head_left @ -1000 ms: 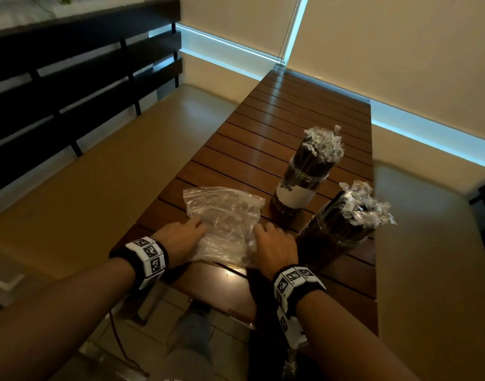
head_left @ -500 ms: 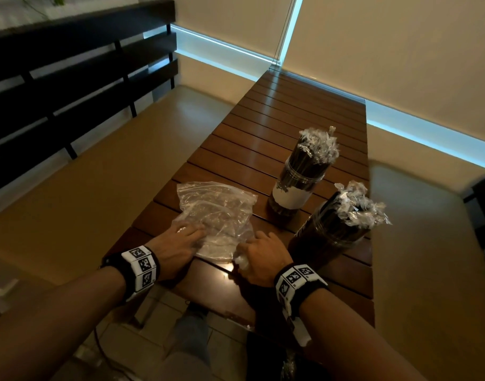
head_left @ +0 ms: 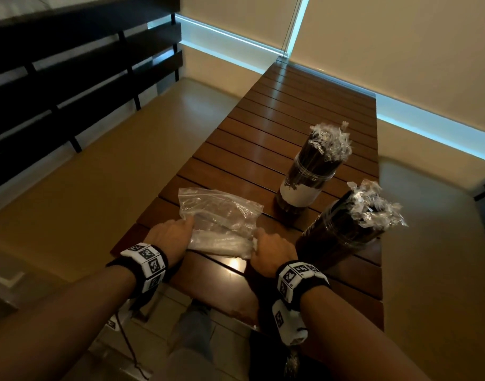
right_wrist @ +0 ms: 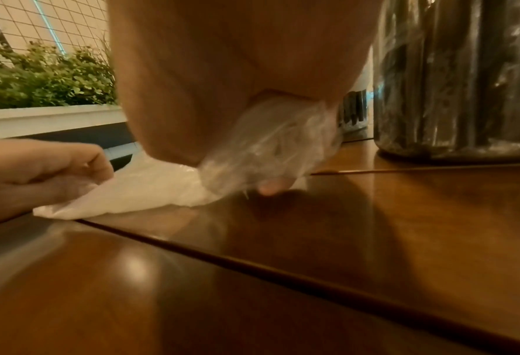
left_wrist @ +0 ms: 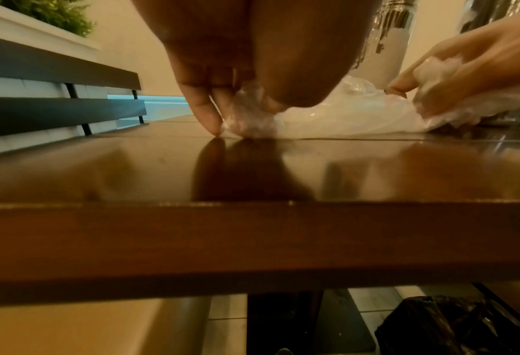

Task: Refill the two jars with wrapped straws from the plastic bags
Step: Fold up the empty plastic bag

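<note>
A clear plastic bag (head_left: 222,218) lies on the slatted wooden table (head_left: 263,138), its near edge rolled over. My left hand (head_left: 172,235) pinches the bag's near left end (left_wrist: 249,115). My right hand (head_left: 271,251) grips the bunched near right end (right_wrist: 270,149). Two jars stand to the right, both packed with dark wrapped straws. The far jar (head_left: 307,182) has a white label. The near jar (head_left: 343,232) stands just right of my right hand and fills the right side of the right wrist view (right_wrist: 459,79).
A dark slatted bench back (head_left: 71,78) and a tan bench seat (head_left: 84,174) run along the left. Another tan seat (head_left: 428,243) lies on the right. A black bag (left_wrist: 453,329) sits on the floor under the table, by the table's near edge (left_wrist: 252,240).
Both hands have drawn the bag's near edge back toward me and folded or rolled it over. My right hand went from lying on the bag to gripping its bunched end.
</note>
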A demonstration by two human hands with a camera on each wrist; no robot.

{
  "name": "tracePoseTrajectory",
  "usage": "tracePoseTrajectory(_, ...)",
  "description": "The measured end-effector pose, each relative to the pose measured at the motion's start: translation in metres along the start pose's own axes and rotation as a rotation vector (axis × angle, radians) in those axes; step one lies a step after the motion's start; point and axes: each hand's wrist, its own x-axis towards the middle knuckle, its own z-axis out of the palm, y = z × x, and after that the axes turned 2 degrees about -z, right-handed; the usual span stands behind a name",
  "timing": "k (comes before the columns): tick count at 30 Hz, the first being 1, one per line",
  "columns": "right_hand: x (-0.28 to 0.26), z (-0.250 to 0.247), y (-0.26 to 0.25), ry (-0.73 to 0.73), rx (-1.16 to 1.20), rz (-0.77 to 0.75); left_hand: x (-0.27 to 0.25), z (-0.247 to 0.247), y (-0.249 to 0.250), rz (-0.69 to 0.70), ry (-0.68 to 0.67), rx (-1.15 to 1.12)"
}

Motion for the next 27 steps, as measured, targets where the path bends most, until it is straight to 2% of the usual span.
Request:
tracePoseTrajectory(2,0.001,0.003,0.003,0.100,-0.085,-0.006,-0.001,-0.003,0.001,0.046,0.146,0.039)
tracePoseTrajectory(3,0.002,0.005,0.004,0.157,-0.139,-0.065,-0.002,-0.007,0.001,0.126,0.201,0.092)
tracePoseTrajectory(5,0.001,0.009,0.005,0.200,-0.263,-0.275,0.000,-0.004,-0.004,0.338,0.296,0.228)
tracePoseTrajectory(7,-0.002,0.012,0.004,0.171,-0.365,-0.434,0.001,0.000,-0.010,0.457,0.269,0.261)
tracePoseTrajectory(8,-0.003,0.013,0.004,0.163,-0.368,-0.446,0.000,-0.001,-0.013,0.477,0.230,0.217)
tracePoseTrajectory(11,-0.002,0.010,0.002,0.175,-0.338,-0.411,-0.004,-0.007,-0.019,0.453,0.080,0.140)
tracePoseTrajectory(16,0.007,0.002,-0.013,0.162,-0.385,-0.355,0.000,-0.007,-0.012,0.369,0.120,0.137)
tracePoseTrajectory(19,0.008,-0.003,-0.014,0.126,-0.224,-0.262,0.004,-0.007,-0.011,0.202,0.075,-0.004)
tracePoseTrajectory(22,0.010,-0.005,-0.015,0.036,-0.058,-0.127,0.005,-0.004,-0.011,0.127,0.011,0.017)
tracePoseTrajectory(24,0.012,0.002,-0.017,0.020,-0.033,-0.065,0.005,-0.001,-0.007,0.077,-0.015,0.048)
tracePoseTrajectory(26,0.012,0.007,-0.018,0.123,-0.108,-0.061,0.006,-0.003,-0.003,0.025,0.029,0.073)
tracePoseTrajectory(27,0.011,0.007,-0.018,0.202,-0.168,-0.096,0.007,-0.006,-0.001,0.034,0.093,0.086)
